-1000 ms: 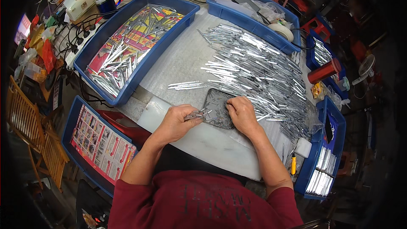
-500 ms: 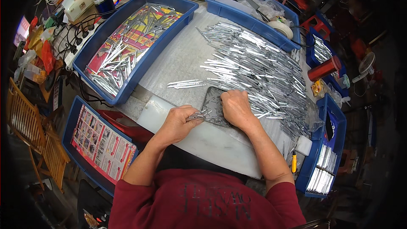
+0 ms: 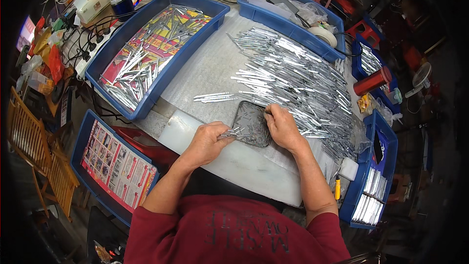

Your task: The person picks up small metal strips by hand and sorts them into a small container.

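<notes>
My left hand [image 3: 209, 143] is closed in a pinch on several small metal pieces [image 3: 236, 131], which stick out past the fingertips over the near left part of a black tray [image 3: 236, 113]. Small thin metal pins [image 3: 254, 119] lie scattered in that tray. At its right rim is my right hand [image 3: 284, 128], with fingers curled together; whatever they may hold is hidden. Beyond the tray, a large heap of flat silver metal strips [image 3: 293, 76] covers the table. A few separate strips [image 3: 215, 97] lie left of the heap.
A blue bin [image 3: 146, 108] with more strips stands at the left, and another blue bin [image 3: 293, 34] at the back. On the right are a yellow-handled screwdriver [image 3: 337, 188], a white block [image 3: 348, 168] and a blue bin [image 3: 352, 204]. A white slab [image 3: 264, 168] edges the table.
My right hand has drawn back from inside the tray to its right rim, uncovering more of the pins. The left hand keeps its pinch in nearly the same place.
</notes>
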Demonstrator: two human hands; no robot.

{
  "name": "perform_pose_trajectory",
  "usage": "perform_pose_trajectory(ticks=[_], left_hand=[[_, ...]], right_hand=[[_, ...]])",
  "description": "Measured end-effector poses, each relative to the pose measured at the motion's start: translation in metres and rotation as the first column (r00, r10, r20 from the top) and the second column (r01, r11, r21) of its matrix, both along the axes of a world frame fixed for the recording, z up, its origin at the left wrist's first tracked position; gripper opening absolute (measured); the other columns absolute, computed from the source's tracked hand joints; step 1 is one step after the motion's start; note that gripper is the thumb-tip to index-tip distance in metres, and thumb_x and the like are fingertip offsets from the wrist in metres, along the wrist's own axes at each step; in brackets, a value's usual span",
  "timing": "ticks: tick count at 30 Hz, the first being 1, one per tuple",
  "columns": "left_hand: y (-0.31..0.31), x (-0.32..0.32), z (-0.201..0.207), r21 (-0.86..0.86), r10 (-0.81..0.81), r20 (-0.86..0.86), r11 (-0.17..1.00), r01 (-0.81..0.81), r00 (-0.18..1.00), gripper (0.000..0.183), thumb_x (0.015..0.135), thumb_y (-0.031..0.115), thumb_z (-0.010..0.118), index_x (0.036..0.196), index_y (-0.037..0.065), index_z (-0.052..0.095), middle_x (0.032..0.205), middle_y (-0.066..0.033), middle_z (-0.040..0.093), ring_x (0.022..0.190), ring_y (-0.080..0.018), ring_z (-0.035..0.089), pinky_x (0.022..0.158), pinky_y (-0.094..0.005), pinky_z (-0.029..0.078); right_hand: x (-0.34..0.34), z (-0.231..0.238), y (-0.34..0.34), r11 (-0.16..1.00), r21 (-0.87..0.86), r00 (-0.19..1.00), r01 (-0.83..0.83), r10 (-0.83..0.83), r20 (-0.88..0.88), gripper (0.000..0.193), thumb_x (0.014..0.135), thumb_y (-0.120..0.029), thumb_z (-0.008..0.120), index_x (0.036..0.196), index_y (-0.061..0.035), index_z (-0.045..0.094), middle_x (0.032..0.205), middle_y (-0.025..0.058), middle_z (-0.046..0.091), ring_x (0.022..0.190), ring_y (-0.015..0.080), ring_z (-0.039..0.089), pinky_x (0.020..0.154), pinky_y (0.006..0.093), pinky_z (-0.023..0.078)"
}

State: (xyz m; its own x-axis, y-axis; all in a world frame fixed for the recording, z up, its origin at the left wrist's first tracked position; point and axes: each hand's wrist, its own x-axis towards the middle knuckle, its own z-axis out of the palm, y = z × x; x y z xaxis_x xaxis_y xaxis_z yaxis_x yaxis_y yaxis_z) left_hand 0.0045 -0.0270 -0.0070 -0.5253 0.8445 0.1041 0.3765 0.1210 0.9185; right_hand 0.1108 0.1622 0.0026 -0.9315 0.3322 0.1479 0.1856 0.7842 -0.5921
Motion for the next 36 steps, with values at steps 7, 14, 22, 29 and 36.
perform_pose_trajectory(ticks=[7, 14, 22, 29, 36], left_hand=[[0.006, 0.002, -0.005, -0.051, -0.012, 0.030, 0.999, 0.014, 0.999, 0.012, 0.072, 0.003, 0.063, 0.082, -0.001, 0.061, 0.070, -0.0089, 0.055, 0.062, -0.0161, 0.052, 0.056, -0.0271, 0.041], [0.009, 0.003, -0.005, -0.071, -0.021, 0.065, 0.997, 0.025, 0.998, 0.013, 0.072, 0.002, 0.062, 0.085, 0.000, 0.061, 0.071, -0.0066, 0.055, 0.064, -0.0135, 0.051, 0.057, -0.0258, 0.040], [0.012, 0.006, -0.003, -0.066, -0.046, 0.064, 0.997, 0.050, 0.997, 0.013, 0.073, 0.002, 0.062, 0.086, 0.000, 0.061, 0.070, -0.0054, 0.054, 0.064, -0.0129, 0.050, 0.057, -0.0254, 0.040], [0.014, 0.009, -0.005, -0.024, -0.060, 0.033, 0.998, 0.060, 0.998, 0.019, 0.073, 0.002, 0.061, 0.092, 0.001, 0.060, 0.074, -0.0073, 0.055, 0.066, -0.0150, 0.052, 0.059, -0.0264, 0.041], [0.014, 0.010, 0.000, -0.041, -0.104, 0.023, 0.994, 0.104, 0.994, 0.020, 0.073, 0.000, 0.060, 0.093, 0.001, 0.058, 0.076, -0.0089, 0.054, 0.067, -0.0174, 0.052, 0.059, -0.0274, 0.042]], right_hand=[[0.009, 0.006, -0.005, 0.979, -0.205, 0.997, -0.009, -0.006, -0.074, 0.012, 0.077, -0.005, 0.053, 0.088, 0.0006, 0.054, 0.075, 0.0162, 0.056, 0.070, 0.0295, 0.055, 0.063, 0.0348, 0.043], [0.013, 0.010, -0.014, 0.959, -0.262, 0.990, -0.113, 0.087, -0.108, 0.014, 0.076, -0.004, 0.054, 0.090, 0.0014, 0.055, 0.081, 0.0131, 0.058, 0.070, 0.0248, 0.056, 0.063, 0.0328, 0.043], [0.015, 0.013, -0.018, 0.908, -0.410, 0.996, -0.090, 0.080, -0.040, 0.015, 0.078, -0.004, 0.053, 0.093, -0.0010, 0.053, 0.082, 0.0122, 0.058, 0.071, 0.0216, 0.056, 0.062, 0.0301, 0.044], [0.016, 0.007, -0.017, 0.900, -0.418, 0.987, -0.124, 0.068, -0.146, 0.012, 0.080, -0.005, 0.053, 0.091, -0.0013, 0.051, 0.069, 0.0008, 0.050, 0.058, 0.0063, 0.041, 0.051, 0.0209, 0.035], [0.018, 0.009, -0.016, 0.878, -0.473, 0.997, -0.070, 0.042, -0.070, 0.016, 0.079, -0.004, 0.051, 0.094, -0.0017, 0.050, 0.079, 0.0094, 0.057, 0.067, 0.0163, 0.055, 0.060, 0.0279, 0.043]])
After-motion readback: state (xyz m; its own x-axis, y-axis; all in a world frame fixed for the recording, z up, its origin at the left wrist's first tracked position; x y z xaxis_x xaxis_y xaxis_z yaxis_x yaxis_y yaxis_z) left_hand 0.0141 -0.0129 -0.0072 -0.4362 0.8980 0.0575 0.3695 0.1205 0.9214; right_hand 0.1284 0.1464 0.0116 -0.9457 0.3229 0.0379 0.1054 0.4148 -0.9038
